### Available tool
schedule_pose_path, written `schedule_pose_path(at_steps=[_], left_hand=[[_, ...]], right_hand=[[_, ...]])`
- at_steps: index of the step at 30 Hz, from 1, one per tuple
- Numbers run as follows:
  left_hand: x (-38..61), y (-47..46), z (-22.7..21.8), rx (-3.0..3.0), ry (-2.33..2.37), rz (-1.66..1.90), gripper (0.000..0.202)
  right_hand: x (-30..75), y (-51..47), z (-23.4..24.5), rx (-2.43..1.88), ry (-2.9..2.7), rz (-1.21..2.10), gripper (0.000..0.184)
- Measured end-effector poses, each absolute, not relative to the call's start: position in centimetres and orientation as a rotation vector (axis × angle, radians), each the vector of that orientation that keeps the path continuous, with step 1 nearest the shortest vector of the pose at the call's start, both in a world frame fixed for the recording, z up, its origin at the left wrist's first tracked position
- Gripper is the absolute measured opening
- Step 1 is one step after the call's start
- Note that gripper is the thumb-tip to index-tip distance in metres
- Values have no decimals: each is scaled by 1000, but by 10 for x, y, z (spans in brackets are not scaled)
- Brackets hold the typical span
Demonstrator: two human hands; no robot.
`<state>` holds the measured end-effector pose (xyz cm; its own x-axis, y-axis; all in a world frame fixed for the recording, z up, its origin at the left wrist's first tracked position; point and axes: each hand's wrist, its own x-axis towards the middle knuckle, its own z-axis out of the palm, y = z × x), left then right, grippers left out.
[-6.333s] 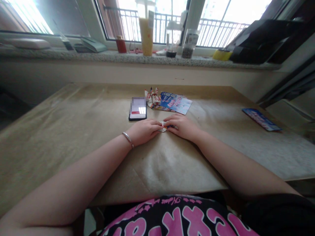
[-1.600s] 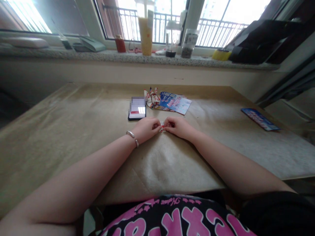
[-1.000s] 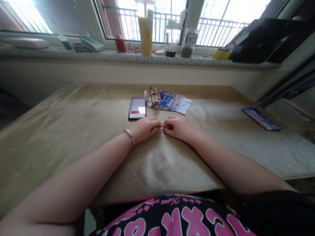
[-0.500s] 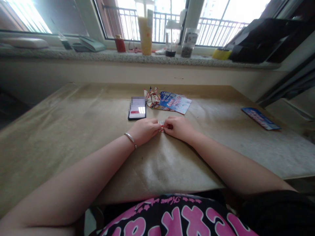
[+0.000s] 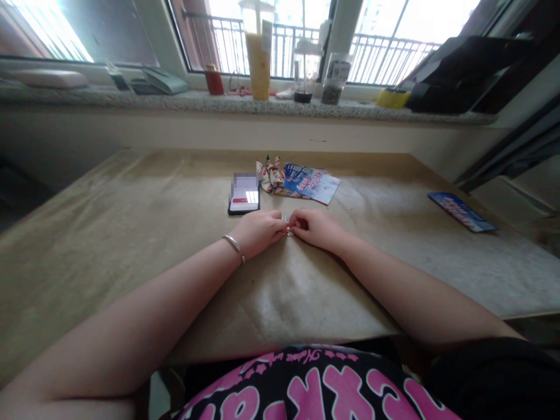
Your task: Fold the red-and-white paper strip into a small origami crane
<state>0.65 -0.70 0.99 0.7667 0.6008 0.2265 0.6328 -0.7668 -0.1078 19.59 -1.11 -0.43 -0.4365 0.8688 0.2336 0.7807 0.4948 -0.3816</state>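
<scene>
My left hand (image 5: pixel 258 228) and my right hand (image 5: pixel 315 226) meet at the middle of the brown paper-covered table (image 5: pixel 131 233). Both are closed in a pinch on a small folded piece of printed paper (image 5: pixel 287 227), white with red marks, mostly hidden by my fingers. A silver bangle sits on my left wrist. Just beyond the hands lie a phone (image 5: pixel 244 193) with a lit screen, several folded paper figures (image 5: pixel 269 172) and a stack of blue printed sheets (image 5: pixel 308 182).
A blue printed strip (image 5: pixel 461 212) lies at the table's right. The stone window sill (image 5: pixel 175 102) behind holds a tall orange drink cup (image 5: pixel 259 55), a red can (image 5: pixel 214 80), jars and a black object (image 5: pixel 459 76) at the right.
My hands went from lying flat on the paper to pinching it between curled fingers. Over the last second they only shift slightly on the small paper.
</scene>
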Motion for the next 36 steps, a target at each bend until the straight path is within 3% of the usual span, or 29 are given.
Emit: schedule_pose_path(at_steps=[10,21,36], left_hand=[[2,-7,13,-2856,-892,-265,20],[2,-8,10,-2824,-1021,-344,17],[0,-8,10,-2772,-791,-208,21]], right_hand=[[198,-24,6,-1284,-2510,38,21],[195,-20,1,-1441,-2345,210,15],[191,-18,2,-1576,-2258,360,15]])
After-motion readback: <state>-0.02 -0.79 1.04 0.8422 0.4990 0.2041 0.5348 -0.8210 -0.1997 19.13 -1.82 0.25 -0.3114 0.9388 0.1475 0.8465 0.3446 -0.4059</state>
